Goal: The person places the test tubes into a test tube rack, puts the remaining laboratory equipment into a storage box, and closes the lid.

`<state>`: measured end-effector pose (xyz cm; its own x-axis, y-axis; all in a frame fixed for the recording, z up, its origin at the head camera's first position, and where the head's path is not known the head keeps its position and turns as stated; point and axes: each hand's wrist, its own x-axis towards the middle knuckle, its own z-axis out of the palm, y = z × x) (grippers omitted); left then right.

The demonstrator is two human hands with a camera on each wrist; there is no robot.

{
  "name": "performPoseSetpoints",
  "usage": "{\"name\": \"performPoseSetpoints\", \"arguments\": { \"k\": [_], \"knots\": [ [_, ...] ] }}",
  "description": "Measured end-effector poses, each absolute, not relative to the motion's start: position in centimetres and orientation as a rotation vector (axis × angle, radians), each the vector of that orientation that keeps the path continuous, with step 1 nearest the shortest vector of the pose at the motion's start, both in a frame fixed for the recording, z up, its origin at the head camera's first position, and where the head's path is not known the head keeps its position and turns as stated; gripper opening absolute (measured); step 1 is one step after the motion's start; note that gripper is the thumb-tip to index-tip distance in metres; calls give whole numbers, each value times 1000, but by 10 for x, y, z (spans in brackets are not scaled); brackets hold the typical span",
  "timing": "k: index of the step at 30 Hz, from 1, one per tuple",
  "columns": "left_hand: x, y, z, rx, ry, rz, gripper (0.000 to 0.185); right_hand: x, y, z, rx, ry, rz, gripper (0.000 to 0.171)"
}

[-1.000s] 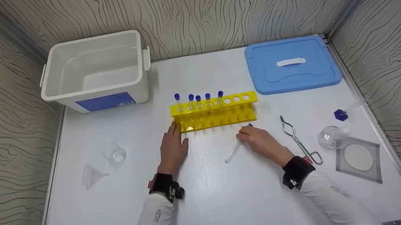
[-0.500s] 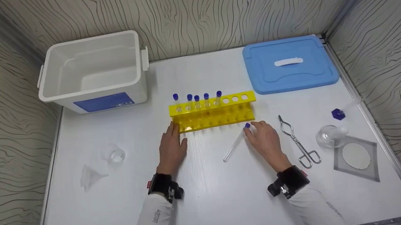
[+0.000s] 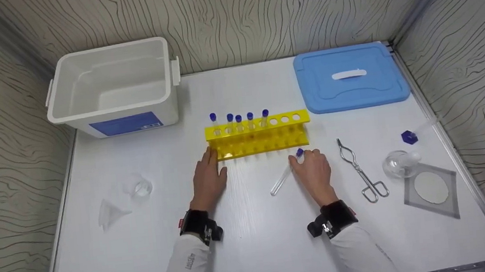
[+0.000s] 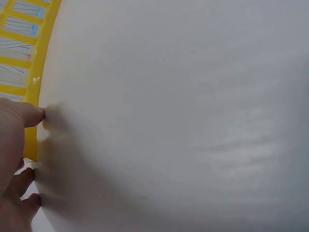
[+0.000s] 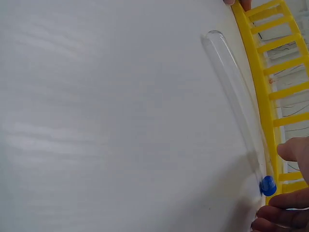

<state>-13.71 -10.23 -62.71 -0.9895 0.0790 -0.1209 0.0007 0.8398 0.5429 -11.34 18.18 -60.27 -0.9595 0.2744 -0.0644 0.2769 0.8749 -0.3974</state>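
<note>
A yellow test tube rack stands mid-table, holding several test tubes with blue caps. My left hand lies at the rack's left front end, its fingertips against it and its thumb spread aside. One clear test tube with a blue cap lies slanted on the table before the rack. Over its capped end is my right hand. In the right wrist view the thumb and fingers are spread on either side of the blue cap, with a gap visible.
A white bin stands back left, a blue lid back right. Metal tongs, a glass flask, a gauze mat and a blue hexagonal base lie right. A funnel and small clear vessel are left.
The right hand let go of the test tube, drew right, then came back left over its capped end. The tube stays on the table. The left hand has not moved.
</note>
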Motion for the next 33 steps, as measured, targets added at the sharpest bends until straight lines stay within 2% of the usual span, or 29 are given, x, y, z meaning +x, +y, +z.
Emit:
{"name": "performPoseSetpoints", "arguments": {
  "k": [6,17,25,29,33],
  "knots": [
    [-138,-101,-627,54,2878,850,67,-116,174,-604,439,3007,-658,54],
    [-138,-100,-629,43,2894,812,66,-118,173,-605,365,2902,-782,27],
    [-139,-101,-630,40,2883,811,67,-116,176,-608,233,2937,-803,18],
    [-138,-101,-629,50,2886,814,66,-115,176,-607,233,2913,-846,18],
    [-139,-101,-628,53,2886,820,66,-115,174,-602,291,2851,-877,30]
  ]
}}
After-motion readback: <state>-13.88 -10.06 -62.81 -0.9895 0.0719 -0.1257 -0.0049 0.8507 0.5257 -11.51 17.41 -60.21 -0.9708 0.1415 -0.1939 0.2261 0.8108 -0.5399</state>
